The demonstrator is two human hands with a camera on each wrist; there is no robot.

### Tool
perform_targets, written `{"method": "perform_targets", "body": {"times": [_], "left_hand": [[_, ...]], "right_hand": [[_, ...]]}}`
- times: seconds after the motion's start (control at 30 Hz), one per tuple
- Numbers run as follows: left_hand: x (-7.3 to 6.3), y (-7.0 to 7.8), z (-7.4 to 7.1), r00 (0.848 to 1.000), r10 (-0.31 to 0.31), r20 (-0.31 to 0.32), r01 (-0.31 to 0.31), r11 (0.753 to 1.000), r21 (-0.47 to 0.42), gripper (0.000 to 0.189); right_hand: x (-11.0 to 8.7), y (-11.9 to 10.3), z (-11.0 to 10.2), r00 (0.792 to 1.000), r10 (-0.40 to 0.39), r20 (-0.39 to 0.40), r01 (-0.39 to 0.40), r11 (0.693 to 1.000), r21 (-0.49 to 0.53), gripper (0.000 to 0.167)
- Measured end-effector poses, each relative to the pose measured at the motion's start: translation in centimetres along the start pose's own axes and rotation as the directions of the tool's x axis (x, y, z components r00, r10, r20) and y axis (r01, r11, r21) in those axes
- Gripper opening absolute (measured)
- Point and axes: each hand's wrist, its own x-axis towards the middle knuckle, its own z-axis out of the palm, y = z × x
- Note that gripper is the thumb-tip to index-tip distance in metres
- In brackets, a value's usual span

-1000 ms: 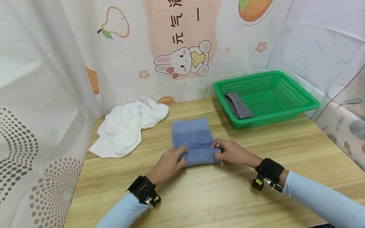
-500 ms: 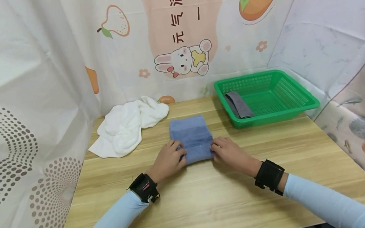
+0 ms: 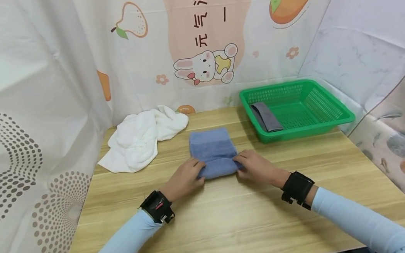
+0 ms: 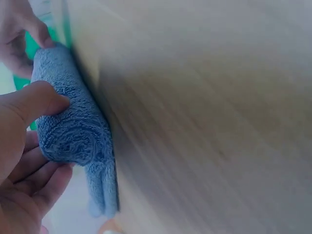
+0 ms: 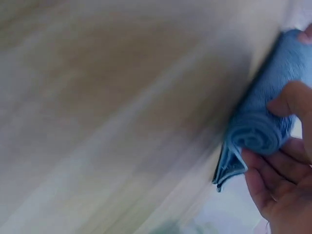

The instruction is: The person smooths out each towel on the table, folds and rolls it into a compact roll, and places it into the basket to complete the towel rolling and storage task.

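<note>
On the table (image 3: 212,226), a partly rolled blue towel (image 3: 213,152) is clamped at both ends of its roll in the grip of left hand (image 3: 184,178) and right hand (image 3: 259,168); skewing could be caused by uneven turning.

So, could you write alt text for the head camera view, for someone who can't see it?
A person's left hand and right hand grip a partly rolled blue towel on a wood-grain table. Farther back, a crumpled white towel lies at left; at right, a green basket holds a folded gray cloth.
</note>
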Motion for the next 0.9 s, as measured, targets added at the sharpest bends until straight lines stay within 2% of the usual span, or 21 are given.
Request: {"method": "perform_targets", "body": {"times": [0.07,0.13,0.2,0.3,0.37,0.4,0.47,0.5,0.6,0.67,0.7,0.77,0.83,0.9], "left_hand": [[-0.1,-0.4,-0.1,0.999,-0.045,-0.001,0.045,0.995,-0.088,0.036],[-0.1,-0.7,-0.1,0.995,-0.098,0.016,0.099,0.980,-0.174,0.031],[0.0,-0.9,0.0,0.990,-0.135,0.046,0.142,0.959,-0.246,0.024],[0.1,-1.2,0.3,0.980,-0.180,0.082,0.196,0.928,-0.315,0.020],[0.0,-1.3,0.5,0.978,-0.196,0.068,0.208,0.922,-0.327,0.018],[0.0,-1.3,0.6,0.978,-0.205,0.042,0.208,0.925,-0.318,0.016],[-0.2,-1.2,0.6,0.978,-0.207,-0.026,0.191,0.939,-0.285,0.013],[-0.2,-1.2,0.5,0.978,-0.197,-0.068,0.173,0.950,-0.259,0.011],[-0.2,-1.1,0.6,0.977,-0.127,-0.172,0.099,0.982,-0.160,0.007],[-0.2,-1.0,0.6,0.977,-0.070,-0.203,0.051,0.994,-0.099,0.007],[-0.2,-1.0,0.6,0.978,-0.044,-0.206,0.030,0.997,-0.069,0.010],[-0.5,-0.9,0.5,0.982,0.002,-0.188,-0.002,1.000,0.000,0.027],[-0.8,-0.7,0.4,0.990,0.028,-0.139,-0.021,0.998,0.053,0.045],[-1.0,-0.5,0.3,0.996,0.040,-0.082,-0.032,0.995,0.093,0.062]], "right_hand": [[0.2,0.4,-0.2,0.998,0.053,0.040,-0.057,0.994,0.091,0.035],[0.3,0.7,-0.4,0.987,0.126,0.096,-0.143,0.969,0.201,0.031],[0.3,1.0,-0.4,0.966,0.205,0.159,-0.246,0.919,0.308,0.028],[0.2,1.3,-0.3,0.928,0.287,0.239,-0.366,0.827,0.428,0.024],[0.3,1.2,-0.2,0.919,0.300,0.255,-0.389,0.789,0.475,0.020],[0.4,1.1,-0.2,0.921,0.302,0.247,-0.387,0.781,0.490,0.019],[0.6,0.7,-0.3,0.935,0.292,0.203,-0.355,0.791,0.498,0.018],[0.7,0.5,-0.4,0.946,0.280,0.166,-0.325,0.813,0.483,0.018],[1.0,-0.3,-0.4,0.976,0.216,0.026,-0.211,0.911,0.355,0.018],[1.1,-0.7,-0.3,0.988,0.144,-0.053,-0.127,0.964,0.233,0.016],[1.1,-0.9,-0.3,0.991,0.104,-0.085,-0.088,0.982,0.166,0.015],[0.9,-1.1,-0.2,0.992,0.029,-0.121,-0.020,0.997,0.070,0.014],[0.6,-1.3,-0.2,0.991,-0.027,-0.134,0.029,0.999,0.013,0.016],[0.1,-1.6,-0.2,0.991,-0.059,-0.121,0.056,0.998,-0.028,0.026]]}}
